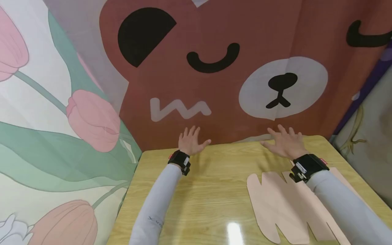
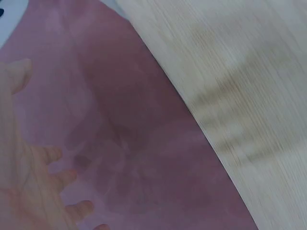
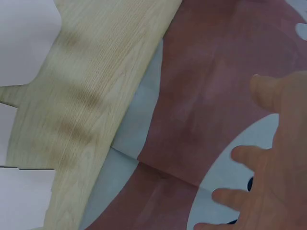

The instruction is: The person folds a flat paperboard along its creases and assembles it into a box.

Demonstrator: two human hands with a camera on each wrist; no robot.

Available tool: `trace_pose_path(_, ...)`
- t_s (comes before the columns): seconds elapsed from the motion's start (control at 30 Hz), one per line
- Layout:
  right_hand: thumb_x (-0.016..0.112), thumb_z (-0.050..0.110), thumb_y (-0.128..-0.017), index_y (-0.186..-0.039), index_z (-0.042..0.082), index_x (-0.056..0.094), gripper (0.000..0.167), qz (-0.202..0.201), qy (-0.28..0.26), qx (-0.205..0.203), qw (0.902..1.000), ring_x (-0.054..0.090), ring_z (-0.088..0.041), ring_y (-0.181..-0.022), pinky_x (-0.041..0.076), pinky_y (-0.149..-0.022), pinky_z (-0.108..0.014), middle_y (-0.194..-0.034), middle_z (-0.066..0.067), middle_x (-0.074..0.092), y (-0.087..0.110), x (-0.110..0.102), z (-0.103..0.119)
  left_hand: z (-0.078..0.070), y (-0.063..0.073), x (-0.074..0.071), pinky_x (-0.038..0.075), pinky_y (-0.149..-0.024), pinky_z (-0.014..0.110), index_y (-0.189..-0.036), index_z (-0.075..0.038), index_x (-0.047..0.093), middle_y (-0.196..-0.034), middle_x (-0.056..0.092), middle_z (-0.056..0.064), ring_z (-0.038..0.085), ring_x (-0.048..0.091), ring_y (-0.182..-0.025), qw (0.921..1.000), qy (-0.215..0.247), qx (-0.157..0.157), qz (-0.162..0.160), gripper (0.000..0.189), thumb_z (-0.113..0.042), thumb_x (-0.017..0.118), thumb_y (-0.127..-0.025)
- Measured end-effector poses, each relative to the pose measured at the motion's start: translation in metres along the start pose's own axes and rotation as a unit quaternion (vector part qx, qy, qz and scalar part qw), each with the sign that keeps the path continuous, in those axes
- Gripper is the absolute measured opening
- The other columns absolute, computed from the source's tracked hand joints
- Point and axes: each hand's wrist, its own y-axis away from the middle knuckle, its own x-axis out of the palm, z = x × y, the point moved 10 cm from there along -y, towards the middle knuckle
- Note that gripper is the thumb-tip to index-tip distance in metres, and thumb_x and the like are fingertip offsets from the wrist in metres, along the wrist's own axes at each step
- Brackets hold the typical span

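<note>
My left hand [image 1: 190, 142] hovers over the far edge of the wooden table [image 1: 214, 190], fingers spread and nothing held. To the right, my right hand [image 1: 285, 142] is likewise raised near that edge with spread fingers and nothing in it. Below the right hand and forearm lies a flat pale pink sheet [image 1: 275, 204] with notched, finger-like edges; the forearm hides part of it. In the left wrist view, the hand [image 2: 29, 182] shows at the left with its fingers apart. The right wrist view shows the other hand [image 3: 278, 167] at the right, also empty.
Behind the table hangs a brown cloth with a bear face [image 1: 226, 92]. A tulip-print cloth [image 1: 92, 119] hangs at the left, and a pale patterned cloth [image 1: 367, 136] at the right. Each wrist wears a black camera strap [image 1: 180, 160].
</note>
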Motion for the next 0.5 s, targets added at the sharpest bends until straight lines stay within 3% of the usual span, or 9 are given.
trace_pose_path(0.1, 0.041, 0.073, -0.092, -0.151, 0.011, 0.038, 0.086, -0.016, -0.007, 0.003, 0.9998, 0.023, -0.067, -0.134, 0.016, -0.100, -0.083, -0.154, -0.034, 0.025, 0.014, -0.001, -0.007, -0.013, 0.006, 0.003, 0.021, -0.120, 0.060, -0.158, -0.026, 0.023, -0.165, 0.022, 0.004, 0.039, 0.018, -0.152, 0.9997, 0.000, 0.025, -0.009, 0.089, -0.079, 0.038, -0.089)
trace_pose_path(0.3, 0.039, 0.073, -0.093, -0.151, 0.006, 0.035, 0.090, -0.006, -0.021, 0.016, 0.9996, 0.025, -0.067, -0.131, 0.021, -0.098, -0.081, -0.153, -0.036, 0.024, 0.044, 0.007, -0.025, -0.048, 0.023, 0.013, 0.025, -0.119, 0.058, -0.157, -0.027, 0.026, -0.163, 0.026, 0.004, 0.038, 0.022, -0.151, 0.9968, -0.011, 0.075, -0.024, 0.086, -0.078, 0.038, -0.089)
trace_pose_path(0.5, 0.034, 0.073, -0.094, -0.150, -0.002, 0.032, 0.094, 0.019, -0.040, 0.056, 0.9974, 0.028, -0.071, -0.123, 0.026, -0.090, -0.082, -0.146, -0.042, 0.025, 0.073, 0.033, -0.055, -0.092, 0.045, 0.036, 0.031, -0.117, 0.056, -0.155, -0.028, 0.030, -0.162, 0.030, 0.003, 0.036, 0.027, -0.149, 0.9908, -0.012, 0.131, -0.030, 0.084, -0.079, 0.037, -0.089)
